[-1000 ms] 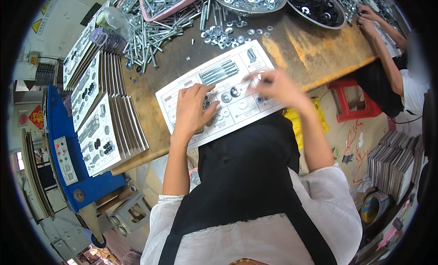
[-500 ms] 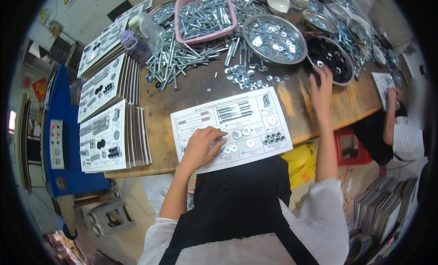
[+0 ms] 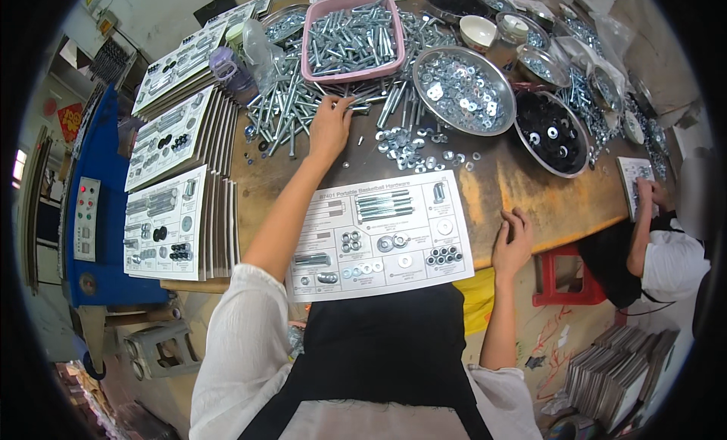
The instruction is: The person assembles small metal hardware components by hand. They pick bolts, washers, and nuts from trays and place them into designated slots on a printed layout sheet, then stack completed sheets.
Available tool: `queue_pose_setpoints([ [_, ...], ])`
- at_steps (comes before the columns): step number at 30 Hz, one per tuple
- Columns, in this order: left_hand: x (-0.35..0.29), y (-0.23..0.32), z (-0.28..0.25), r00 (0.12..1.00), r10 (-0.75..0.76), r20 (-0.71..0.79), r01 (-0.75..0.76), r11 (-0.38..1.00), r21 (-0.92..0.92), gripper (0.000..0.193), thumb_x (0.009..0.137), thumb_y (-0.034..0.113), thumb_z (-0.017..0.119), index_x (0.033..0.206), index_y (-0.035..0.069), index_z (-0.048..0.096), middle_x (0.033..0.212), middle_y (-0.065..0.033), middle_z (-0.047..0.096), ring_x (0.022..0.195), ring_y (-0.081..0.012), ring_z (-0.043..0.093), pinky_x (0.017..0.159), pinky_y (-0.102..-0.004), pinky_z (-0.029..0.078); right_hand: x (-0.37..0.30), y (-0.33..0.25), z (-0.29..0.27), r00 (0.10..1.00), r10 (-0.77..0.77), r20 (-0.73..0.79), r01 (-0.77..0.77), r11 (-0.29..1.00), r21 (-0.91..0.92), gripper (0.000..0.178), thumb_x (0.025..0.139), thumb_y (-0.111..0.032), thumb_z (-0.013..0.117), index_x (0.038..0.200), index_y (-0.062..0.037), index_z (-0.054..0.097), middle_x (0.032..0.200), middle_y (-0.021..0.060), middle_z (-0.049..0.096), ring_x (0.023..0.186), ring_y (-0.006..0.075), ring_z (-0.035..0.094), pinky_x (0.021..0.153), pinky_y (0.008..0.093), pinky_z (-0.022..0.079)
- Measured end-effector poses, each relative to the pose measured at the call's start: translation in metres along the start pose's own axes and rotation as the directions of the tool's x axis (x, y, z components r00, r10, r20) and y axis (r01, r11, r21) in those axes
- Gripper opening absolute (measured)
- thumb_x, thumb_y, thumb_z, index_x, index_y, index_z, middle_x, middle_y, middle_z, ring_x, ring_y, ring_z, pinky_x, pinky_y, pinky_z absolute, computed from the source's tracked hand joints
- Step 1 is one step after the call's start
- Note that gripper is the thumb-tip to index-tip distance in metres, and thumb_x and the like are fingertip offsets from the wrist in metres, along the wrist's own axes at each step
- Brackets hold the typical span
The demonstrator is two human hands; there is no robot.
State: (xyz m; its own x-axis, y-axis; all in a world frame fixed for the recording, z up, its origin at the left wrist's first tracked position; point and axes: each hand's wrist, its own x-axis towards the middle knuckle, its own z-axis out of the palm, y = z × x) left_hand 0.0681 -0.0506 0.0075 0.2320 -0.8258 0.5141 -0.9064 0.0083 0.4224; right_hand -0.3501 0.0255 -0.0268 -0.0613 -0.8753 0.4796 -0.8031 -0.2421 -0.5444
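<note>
At the near edge of the heap of long silver bolts (image 3: 291, 107), my left hand (image 3: 330, 131) reaches in with its fingers bent and a little apart. Its fingertips touch the bolts, and none is seen lifted. My right hand (image 3: 513, 243) rests at the table's front edge, fingers loosely curled and apart, holding nothing. Between my arms lies a white printed hardware card (image 3: 356, 281). Long bolts, nuts, washers and short metal sleeves sit on its printed fields. My left forearm covers part of the card's left side.
A pink basket of bolts (image 3: 306, 54) stands beyond my left hand. To the right are a metal bowl of washers (image 3: 509, 120) and a bowl of black parts (image 3: 583, 156). Stacked filled cards (image 3: 163, 232) stand left. A co-worker's hands (image 3: 651, 191) hold a card at right.
My left hand has gone from the card to the bolt heap. My right hand has come back from the bowl of black parts to the table edge. Nuts show where my left hand was.
</note>
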Motion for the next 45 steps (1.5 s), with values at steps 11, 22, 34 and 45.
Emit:
queue_pose_setpoints([
  [11, 0.036, -0.032, 0.029, 0.905, 0.409, 0.119, -0.424, 0.841, 0.337, 0.03, 0.081, 0.005, 0.058, 0.11, 0.005, 0.063, 0.088, -0.0108, 0.052, 0.081, -0.0275, 0.058, 0.069, -0.0387, 0.049, 0.001, 0.001, 0.001, 1.0, 0.024, -0.017, -0.024, 1.0, 0.008, 0.02, 0.086, -0.006, 0.057, 0.1, -0.0118, 0.07, 0.11, 0.0067, 0.065, 0.104, 0.0283, 0.06, 0.088, 0.0358, 0.047],
  [22, 0.008, 0.034, -0.099, 0.978, 0.162, 0.131, -0.149, 0.983, -0.104, 0.02, 0.083, 0.002, 0.063, 0.103, 0.005, 0.068, 0.092, -0.0111, 0.061, 0.084, -0.0294, 0.063, 0.074, -0.0366, 0.05, 0.0, 0.011, 0.004, 0.995, -0.059, -0.085, 0.059, 0.998, -0.002, 0.02, 0.087, -0.009, 0.059, 0.104, -0.011, 0.069, 0.101, 0.0064, 0.064, 0.092, 0.0253, 0.061, 0.08, 0.0332, 0.048],
  [34, -0.121, 0.108, -0.207, 0.907, 0.237, 0.348, -0.054, 0.886, -0.461, 0.029, 0.08, 0.001, 0.069, 0.108, 0.006, 0.066, 0.092, -0.0076, 0.06, 0.077, -0.022, 0.061, 0.07, -0.0318, 0.05, 0.022, -0.214, -0.014, 0.368, -0.619, 0.693, 0.044, 0.757, 0.652, 0.023, 0.085, -0.021, 0.069, 0.103, -0.0074, 0.07, 0.092, 0.007, 0.058, 0.083, 0.0226, 0.059, 0.074, 0.0308, 0.046],
  [45, -0.167, 0.1, -0.152, 0.942, -0.184, 0.282, 0.326, 0.707, -0.627, 0.035, 0.088, 0.007, 0.062, 0.122, 0.0, 0.057, 0.099, -0.0123, 0.063, 0.083, -0.0182, 0.06, 0.075, -0.0303, 0.049, -0.044, -0.256, 0.052, 0.736, -0.228, 0.638, -0.627, 0.128, 0.769, 0.027, 0.097, -0.024, 0.059, 0.105, 0.0009, 0.067, 0.132, 0.0101, 0.054, 0.093, 0.013, 0.058, 0.08, 0.0272, 0.048],
])
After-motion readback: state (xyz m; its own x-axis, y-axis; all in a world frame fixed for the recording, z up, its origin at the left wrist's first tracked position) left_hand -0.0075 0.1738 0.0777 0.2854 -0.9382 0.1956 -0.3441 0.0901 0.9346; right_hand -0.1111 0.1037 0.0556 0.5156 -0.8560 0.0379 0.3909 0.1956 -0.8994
